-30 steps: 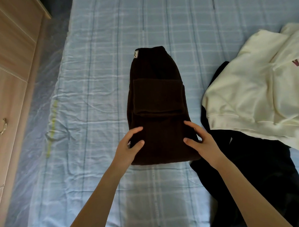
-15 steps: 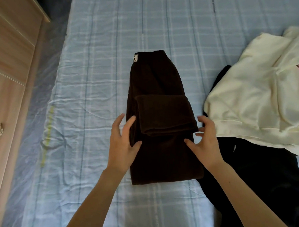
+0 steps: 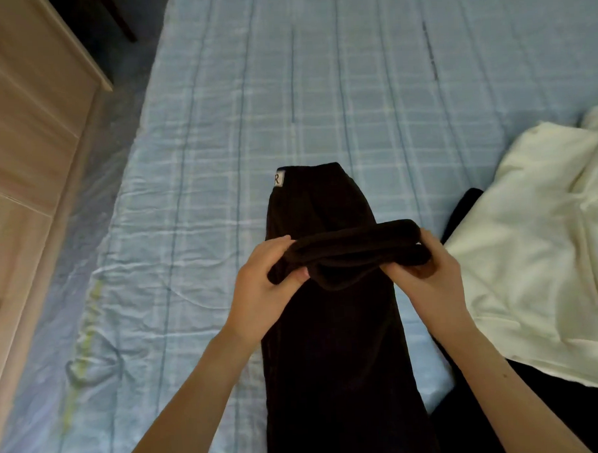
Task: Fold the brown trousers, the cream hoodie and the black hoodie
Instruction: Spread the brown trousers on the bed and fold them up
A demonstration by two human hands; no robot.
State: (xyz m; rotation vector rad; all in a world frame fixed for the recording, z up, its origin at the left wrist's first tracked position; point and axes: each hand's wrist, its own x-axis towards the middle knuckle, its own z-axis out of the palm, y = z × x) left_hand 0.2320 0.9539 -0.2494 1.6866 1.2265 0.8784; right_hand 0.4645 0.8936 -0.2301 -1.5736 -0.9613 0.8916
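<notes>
On the bed (image 3: 354, 104), left hand (image 3: 259, 296) and right hand (image 3: 430, 282) fingers grip the brown trousers (image 3: 331, 362) by their raised fold; cream hoodie (image 3: 532, 267) beside

Reaching forward, the left hand (image 3: 259, 289) and right hand (image 3: 430, 275) each grip a fold of the brown trousers (image 3: 334, 361).
</notes>
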